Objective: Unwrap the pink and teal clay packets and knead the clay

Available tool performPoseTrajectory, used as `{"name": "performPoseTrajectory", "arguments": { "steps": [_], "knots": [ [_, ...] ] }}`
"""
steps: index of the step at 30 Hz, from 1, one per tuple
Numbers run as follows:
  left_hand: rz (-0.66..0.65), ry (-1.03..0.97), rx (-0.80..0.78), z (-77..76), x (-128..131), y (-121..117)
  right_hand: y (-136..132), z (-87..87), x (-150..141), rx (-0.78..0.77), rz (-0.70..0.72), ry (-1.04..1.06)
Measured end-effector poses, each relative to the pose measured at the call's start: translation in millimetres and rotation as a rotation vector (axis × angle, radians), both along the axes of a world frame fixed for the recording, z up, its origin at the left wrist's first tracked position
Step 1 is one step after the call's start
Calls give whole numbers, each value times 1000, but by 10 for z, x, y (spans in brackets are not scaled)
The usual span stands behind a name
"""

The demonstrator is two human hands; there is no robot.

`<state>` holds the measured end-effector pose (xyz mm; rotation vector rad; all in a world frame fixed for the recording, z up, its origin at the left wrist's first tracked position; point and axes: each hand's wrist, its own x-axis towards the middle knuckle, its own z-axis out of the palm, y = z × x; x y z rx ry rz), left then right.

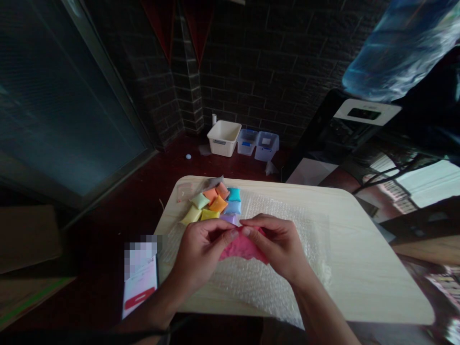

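Note:
Both of my hands meet over the near middle of the table. Between them is a soft, bright pink packet [243,247], its lower part hanging down. Thumb and fingers of my left hand [201,247] pinch its upper edge; my right hand [282,244] pinches the same edge close beside. My fingers cover part of the packet's top. Just beyond my left hand lies a cluster of small pillow-shaped packets, among them an orange packet [218,204], a yellow packet [210,214], a turquoise packet [234,194] and a lilac packet [229,218], partly behind my fingers.
Bubble wrap [258,290] covers much of the pale wooden table [370,268]. A phone [140,282] with a lit screen stands by the left edge. On the floor beyond are a cream bin [223,143] and two clear bins [266,146]. A water dispenser [366,112] is at right.

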<state>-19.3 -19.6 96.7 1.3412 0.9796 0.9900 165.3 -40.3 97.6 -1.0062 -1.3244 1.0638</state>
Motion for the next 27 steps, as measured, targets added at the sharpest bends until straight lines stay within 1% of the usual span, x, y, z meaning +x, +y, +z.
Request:
{"name": "performPoseTrajectory", "arguments": {
  "steps": [3,6,10,13,18,21,24,27],
  "knots": [
    [-11,41,7,0,2,-12,-18,38,-1,-14,27,-115],
    [-35,31,-6,-15,29,-13,-46,43,-5,-80,31,-178],
    [-23,-67,-75,-50,59,11,-75,11,-27,-140,57,-126],
    [-26,-99,-116,-59,61,25,-72,28,-42,-161,86,-74],
    [-46,-138,-152,-17,49,19,-22,98,-28,-88,83,-120],
    [-95,-176,-176,-4,43,26,-5,86,-5,-104,62,-94],
    [-121,-117,-124,-33,42,42,-9,44,7,-164,34,-49],
    [-96,-9,-33,-71,39,46,-23,19,2,-202,41,-7]
  ]
}}
